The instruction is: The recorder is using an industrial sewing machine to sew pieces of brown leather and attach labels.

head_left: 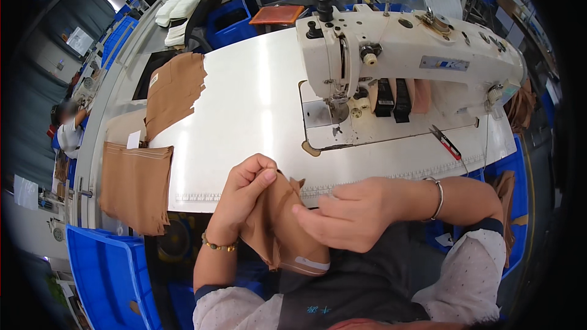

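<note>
My left hand pinches the top edge of a tan-brown fabric piece, which hangs in folds in front of me and has a pale strip near its bottom. My right hand is over the fabric's right side, fingers loosely bent and slightly blurred; I cannot make out whether they grip it. Both hands are at the front edge of a white sewing table. Beyond them stands a white industrial sewing machine, with red-handled thread snips lying to its lower right.
Brown fabric stacks lie at the table's left. Blue bins stand at both sides. Black and pink strips rest under the machine arm. Folded white pieces lie behind. Another person sits at the far left.
</note>
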A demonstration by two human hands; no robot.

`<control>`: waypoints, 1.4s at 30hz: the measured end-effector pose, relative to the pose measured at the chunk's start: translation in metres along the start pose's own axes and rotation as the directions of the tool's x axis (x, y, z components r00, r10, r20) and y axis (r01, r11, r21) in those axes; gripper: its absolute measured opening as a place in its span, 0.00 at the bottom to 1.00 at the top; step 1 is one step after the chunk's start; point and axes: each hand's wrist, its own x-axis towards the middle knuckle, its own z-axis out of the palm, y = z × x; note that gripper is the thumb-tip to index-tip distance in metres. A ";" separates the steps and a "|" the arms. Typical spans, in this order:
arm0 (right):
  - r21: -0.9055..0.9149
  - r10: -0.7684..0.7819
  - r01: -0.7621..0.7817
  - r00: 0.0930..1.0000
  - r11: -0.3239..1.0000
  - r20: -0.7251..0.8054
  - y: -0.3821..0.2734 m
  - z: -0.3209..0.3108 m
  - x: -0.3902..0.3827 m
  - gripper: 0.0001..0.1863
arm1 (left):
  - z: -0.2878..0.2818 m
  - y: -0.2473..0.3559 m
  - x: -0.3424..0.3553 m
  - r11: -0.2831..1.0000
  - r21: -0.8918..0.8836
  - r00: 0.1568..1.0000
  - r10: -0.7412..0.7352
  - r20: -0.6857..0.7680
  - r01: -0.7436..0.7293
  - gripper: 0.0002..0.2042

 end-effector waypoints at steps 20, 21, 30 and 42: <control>-0.226 0.318 -0.250 0.881 0.942 0.352 0.017 0.066 -0.104 0.09 | 0.023 -0.024 0.175 0.528 0.818 0.973 0.117 0.197 -0.229 0.06; -0.224 0.324 -0.257 0.879 0.940 0.350 0.018 0.064 -0.105 0.09 | 0.024 -0.023 0.176 0.528 0.818 0.974 0.110 0.198 -0.226 0.06; -0.100 0.369 -0.355 0.889 0.929 0.270 0.017 0.066 -0.111 0.09 | 0.025 -0.020 0.182 0.662 0.721 0.974 0.067 0.217 -0.206 0.12; -0.183 0.408 -0.372 0.883 0.910 0.233 0.025 0.064 -0.119 0.11 | 0.020 -0.024 0.207 0.367 0.878 0.951 0.109 0.288 -0.308 0.16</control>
